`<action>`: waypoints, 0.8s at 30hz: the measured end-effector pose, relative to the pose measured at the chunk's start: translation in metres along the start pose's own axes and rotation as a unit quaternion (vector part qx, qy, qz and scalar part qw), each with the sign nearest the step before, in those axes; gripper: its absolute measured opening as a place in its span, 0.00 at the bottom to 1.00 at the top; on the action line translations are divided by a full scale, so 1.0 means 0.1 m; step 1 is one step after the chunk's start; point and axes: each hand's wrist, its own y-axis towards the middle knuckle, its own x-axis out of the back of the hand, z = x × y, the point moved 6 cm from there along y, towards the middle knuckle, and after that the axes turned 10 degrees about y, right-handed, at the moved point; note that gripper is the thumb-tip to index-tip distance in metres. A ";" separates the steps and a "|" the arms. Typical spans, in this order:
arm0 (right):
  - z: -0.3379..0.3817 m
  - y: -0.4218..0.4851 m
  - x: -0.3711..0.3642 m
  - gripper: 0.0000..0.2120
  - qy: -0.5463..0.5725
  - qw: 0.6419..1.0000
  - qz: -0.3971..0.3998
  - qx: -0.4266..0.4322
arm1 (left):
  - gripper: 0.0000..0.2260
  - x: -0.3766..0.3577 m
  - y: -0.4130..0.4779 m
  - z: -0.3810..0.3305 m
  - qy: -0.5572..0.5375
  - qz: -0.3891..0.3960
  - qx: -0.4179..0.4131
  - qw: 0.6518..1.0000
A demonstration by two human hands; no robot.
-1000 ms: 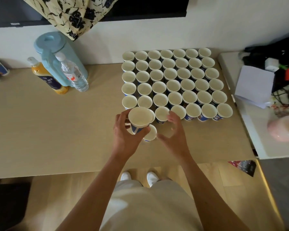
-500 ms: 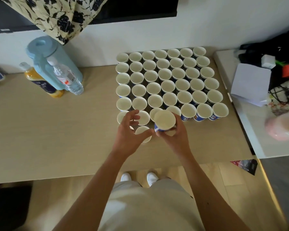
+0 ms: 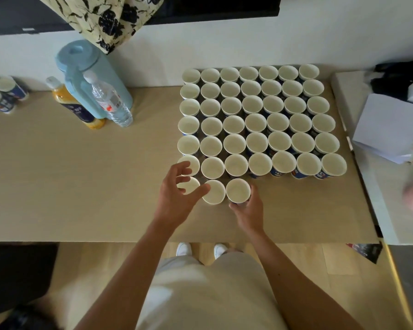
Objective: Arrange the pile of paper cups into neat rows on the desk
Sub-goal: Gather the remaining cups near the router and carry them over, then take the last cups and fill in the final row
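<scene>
Several rows of white paper cups with blue print stand upright in a tight grid (image 3: pixel 258 120) on the beige desk (image 3: pixel 81 186). A new front row holds three cups. My right hand (image 3: pixel 248 213) grips the rightmost of them (image 3: pixel 238 190) from the near side, standing on the desk. Beside it stands the middle cup (image 3: pixel 214 191). My left hand (image 3: pixel 177 198) hovers with fingers spread over the leftmost cup (image 3: pixel 188 185), partly hiding it; its thumb tip is by the middle cup's rim.
At the back left stand a pale blue jug (image 3: pixel 88 75), a clear water bottle (image 3: pixel 110 101) and an orange bottle (image 3: pixel 74 106). More cups (image 3: pixel 3 94) lie at the far left edge. A white side table (image 3: pixel 372 163) with papers (image 3: pixel 389 127) adjoins on the right.
My right hand brought its cup down and set it in the front row, right of the middle cup. My left hand opened and shifted left over the leftmost cup.
</scene>
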 end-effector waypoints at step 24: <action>0.57 0.00 0.71 0.32 0.098 0.993 -0.043 0.041 | 0.30 -0.08 0.01 -0.02 -0.026 -0.026 0.012 0.999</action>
